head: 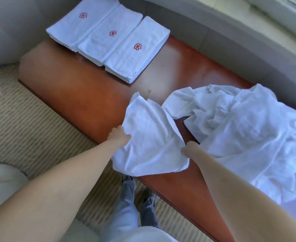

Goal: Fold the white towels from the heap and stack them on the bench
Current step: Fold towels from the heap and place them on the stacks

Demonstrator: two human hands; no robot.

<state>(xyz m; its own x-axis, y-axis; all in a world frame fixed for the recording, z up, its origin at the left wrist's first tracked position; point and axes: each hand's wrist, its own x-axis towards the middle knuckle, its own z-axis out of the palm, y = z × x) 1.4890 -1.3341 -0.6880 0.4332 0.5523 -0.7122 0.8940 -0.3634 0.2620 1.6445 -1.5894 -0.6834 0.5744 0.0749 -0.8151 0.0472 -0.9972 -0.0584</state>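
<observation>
A white towel (149,137) hangs partly folded over the near edge of the brown bench (84,91). My left hand (120,136) grips its left edge. My right hand (190,151) grips its right edge, with the fingers hidden under the cloth. To the right lies the heap of loose white towels (244,130), spread over the bench's right end. At the far left end, three overlapping stacks of folded towels (108,39) with red emblems lie in a row.
Striped beige carpet (21,123) runs along the bench's near side. A grey sofa or wall (7,28) is at the far left, a window sill (265,18) at the back right. My legs and shoes (135,203) stand close to the bench.
</observation>
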